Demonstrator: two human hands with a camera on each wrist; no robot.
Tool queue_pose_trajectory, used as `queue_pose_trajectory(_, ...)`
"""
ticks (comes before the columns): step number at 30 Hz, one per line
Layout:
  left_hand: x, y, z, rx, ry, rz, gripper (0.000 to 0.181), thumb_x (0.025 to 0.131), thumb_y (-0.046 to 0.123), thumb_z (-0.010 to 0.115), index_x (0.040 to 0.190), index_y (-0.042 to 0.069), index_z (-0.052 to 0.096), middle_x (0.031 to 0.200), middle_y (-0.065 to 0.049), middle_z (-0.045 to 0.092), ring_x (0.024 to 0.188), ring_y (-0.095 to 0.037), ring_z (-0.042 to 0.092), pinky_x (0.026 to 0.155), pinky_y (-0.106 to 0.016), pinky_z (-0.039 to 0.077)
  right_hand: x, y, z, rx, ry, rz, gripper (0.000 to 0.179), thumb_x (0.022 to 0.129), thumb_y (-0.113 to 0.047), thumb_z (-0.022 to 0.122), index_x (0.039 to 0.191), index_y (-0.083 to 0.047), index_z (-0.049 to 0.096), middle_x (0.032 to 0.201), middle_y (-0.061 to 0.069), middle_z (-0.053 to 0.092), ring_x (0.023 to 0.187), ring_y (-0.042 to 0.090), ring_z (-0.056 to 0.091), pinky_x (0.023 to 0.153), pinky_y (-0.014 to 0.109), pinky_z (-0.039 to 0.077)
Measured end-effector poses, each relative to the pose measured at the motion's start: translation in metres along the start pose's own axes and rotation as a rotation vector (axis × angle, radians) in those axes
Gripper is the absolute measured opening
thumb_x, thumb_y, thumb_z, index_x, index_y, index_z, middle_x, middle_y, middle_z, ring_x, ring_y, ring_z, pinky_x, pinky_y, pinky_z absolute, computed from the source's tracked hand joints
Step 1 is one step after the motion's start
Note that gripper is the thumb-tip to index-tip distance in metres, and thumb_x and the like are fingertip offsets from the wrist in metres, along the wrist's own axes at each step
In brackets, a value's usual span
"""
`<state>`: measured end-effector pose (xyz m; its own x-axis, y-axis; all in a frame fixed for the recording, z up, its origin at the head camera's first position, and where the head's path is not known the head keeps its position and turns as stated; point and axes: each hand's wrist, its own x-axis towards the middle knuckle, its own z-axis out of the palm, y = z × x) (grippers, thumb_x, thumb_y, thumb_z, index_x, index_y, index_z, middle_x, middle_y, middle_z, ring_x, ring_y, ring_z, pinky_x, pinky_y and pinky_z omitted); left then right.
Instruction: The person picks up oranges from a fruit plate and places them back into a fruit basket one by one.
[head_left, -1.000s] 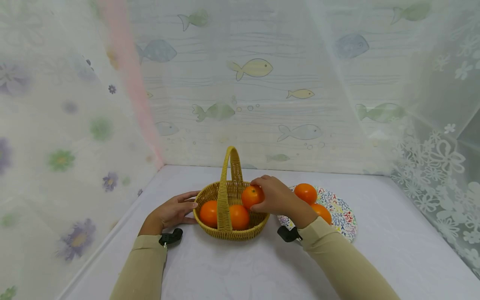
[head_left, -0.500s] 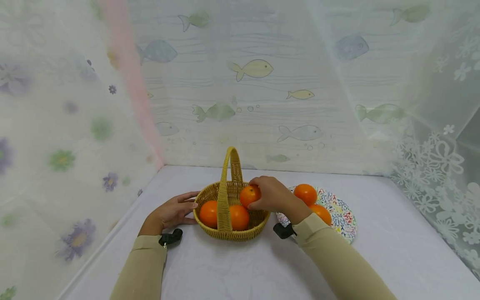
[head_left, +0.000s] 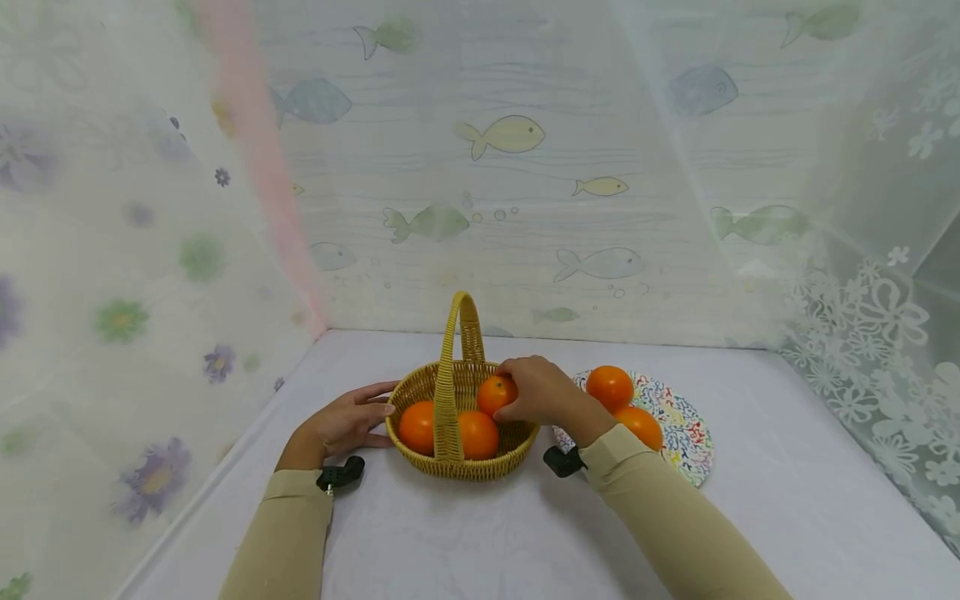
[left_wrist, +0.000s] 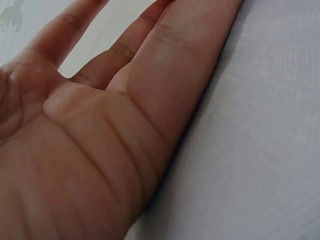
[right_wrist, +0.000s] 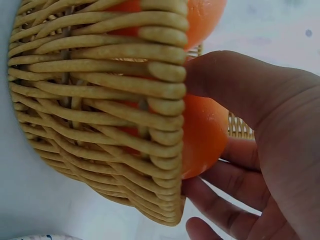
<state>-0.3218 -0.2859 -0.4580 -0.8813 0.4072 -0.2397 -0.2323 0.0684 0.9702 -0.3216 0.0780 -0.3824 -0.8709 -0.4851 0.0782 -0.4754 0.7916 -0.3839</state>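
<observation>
A yellow woven basket (head_left: 468,470) with a tall arched handle stands on the white cloth. Two oranges (head_left: 478,435) lie inside it, one on each side of the handle's near foot. My right hand (head_left: 546,395) reaches over the right rim and holds a third orange (head_left: 495,396) between thumb and fingers. In the right wrist view this orange (right_wrist: 205,135) sits partly behind the woven wall (right_wrist: 100,95), below rim level. At the left rim rests my left hand (head_left: 347,423), its thumb tip touching the rim and its fingers extended along the side. Its palm (left_wrist: 85,160) shows uncurled fingers.
To the right, partly under my right forearm, lies a round plate (head_left: 690,433) with a multicoloured pattern. Two more oranges (head_left: 610,388) sit on it. Curtains printed with fish (head_left: 513,134) and flowers (head_left: 219,364) enclose the table behind and at the sides.
My right hand has moved slightly left and down with its orange, deeper into the basket. The left hand and the basket have stayed in place.
</observation>
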Motion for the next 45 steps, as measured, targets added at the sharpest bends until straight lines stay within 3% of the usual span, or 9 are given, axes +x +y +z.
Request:
queue_pose_trajectory(28, -0.0002, 0.0000, -0.0019, -0.017, 0.004, -0.007, 0.067, 0.103, 0.018, 0.064, 0.163, 0.016, 0.033, 0.165, -0.010, 0.038, 0.136, -0.017, 0.053, 0.100, -0.056, 0.056, 0.0029, 0.0007, 0.0047, 0.003, -0.044, 0.018, 0.065, 0.084, -0.037, 0.086, 0.140, -0.012, 0.064, 0.129, 0.003, 0.070, 0.110, 0.021, 0.061, 0.101, 0.039, 0.054)
queue_pose_trajectory(45, 0.0005, -0.0001, -0.0021, -0.021, -0.019, 0.005, 0.065, 0.104, 0.017, 0.062, 0.162, 0.015, 0.034, 0.163, -0.009, 0.043, 0.134, -0.017, 0.056, 0.100, -0.057, 0.056, -0.0003, 0.0014, 0.0058, 0.008, -0.012, 0.015, 0.065, 0.083, -0.035, 0.088, 0.139, -0.012, 0.064, 0.133, 0.003, 0.068, 0.117, 0.024, 0.059, 0.106, 0.043, 0.052)
